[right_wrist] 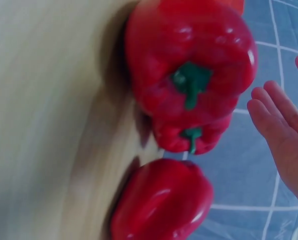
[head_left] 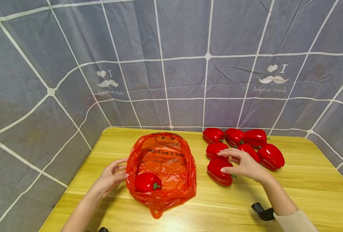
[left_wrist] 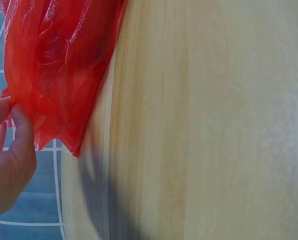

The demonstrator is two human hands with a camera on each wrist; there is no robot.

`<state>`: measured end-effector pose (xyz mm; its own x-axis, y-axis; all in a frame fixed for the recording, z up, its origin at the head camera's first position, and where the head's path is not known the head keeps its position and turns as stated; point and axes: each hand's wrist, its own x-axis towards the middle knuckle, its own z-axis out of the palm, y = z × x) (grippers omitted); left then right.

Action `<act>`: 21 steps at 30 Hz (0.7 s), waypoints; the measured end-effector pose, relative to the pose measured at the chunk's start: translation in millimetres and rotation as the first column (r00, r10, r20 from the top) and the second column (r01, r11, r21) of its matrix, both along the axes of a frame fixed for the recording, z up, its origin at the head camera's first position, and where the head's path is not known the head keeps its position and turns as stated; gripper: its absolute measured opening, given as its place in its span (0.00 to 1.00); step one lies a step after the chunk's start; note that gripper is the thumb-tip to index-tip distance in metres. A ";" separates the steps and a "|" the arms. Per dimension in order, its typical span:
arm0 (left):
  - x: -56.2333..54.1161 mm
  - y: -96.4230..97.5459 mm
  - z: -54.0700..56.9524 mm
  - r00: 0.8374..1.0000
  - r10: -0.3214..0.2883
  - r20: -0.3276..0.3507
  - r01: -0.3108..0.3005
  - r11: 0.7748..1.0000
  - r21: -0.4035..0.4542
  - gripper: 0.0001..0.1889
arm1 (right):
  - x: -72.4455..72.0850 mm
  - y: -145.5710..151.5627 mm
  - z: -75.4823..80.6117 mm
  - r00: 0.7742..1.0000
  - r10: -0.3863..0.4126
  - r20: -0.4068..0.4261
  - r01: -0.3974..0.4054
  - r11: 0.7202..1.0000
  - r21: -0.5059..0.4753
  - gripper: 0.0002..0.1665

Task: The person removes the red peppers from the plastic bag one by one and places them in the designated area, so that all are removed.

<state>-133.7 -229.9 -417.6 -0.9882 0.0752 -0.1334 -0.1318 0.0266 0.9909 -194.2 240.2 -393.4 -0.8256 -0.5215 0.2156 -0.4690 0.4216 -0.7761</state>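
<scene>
A red plastic bag (head_left: 190, 167) with a printed smiley face stands with its mouth wide on the table. Inside it lies a red bell pepper (head_left: 145, 182) with a green stem. My left hand (head_left: 109, 178) pinches the bag's left edge between thumb and fingers, as the left wrist view also shows. Over the nearest loose bell pepper (head_left: 216, 174), to the right of the bag, hovers my right hand (head_left: 245, 165), fingers extended and apart. In the right wrist view a gap separates those fingers (right_wrist: 276, 107) from the large pepper (right_wrist: 149, 50).
Several more red bell peppers (head_left: 271, 157) lie grouped at the back right of the wooden table (head_left: 301, 180). A grey cloth (head_left: 185, 77) with white grid lines hangs behind and on both sides. A black strap piece (head_left: 262, 212) shows below the right wrist.
</scene>
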 end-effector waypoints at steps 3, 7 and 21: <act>0.1 -0.1 0.4 1.000 0.000 0.001 0.000 1.000 -0.001 0.33 | -0.7 -6.4 3.4 1.000 0.021 -0.009 -0.021 1.000 -0.007 0.29; 0.5 0.0 0.7 1.000 0.000 0.000 0.000 1.000 -0.003 0.33 | -1.6 -15.0 6.3 0.998 0.056 -0.008 -0.056 0.998 -0.028 0.29; 0.2 -0.2 0.7 1.000 -0.009 -0.008 0.009 1.000 0.004 0.33 | -3.9 -45.4 12.5 0.988 0.152 0.027 -0.148 0.983 -0.112 0.28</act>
<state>-133.5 -230.1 -416.9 -0.9885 0.0842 -0.1254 -0.1238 0.0238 0.9920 -198.1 194.8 -380.9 -0.7479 -0.6149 0.2501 -0.4918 0.2602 -0.8309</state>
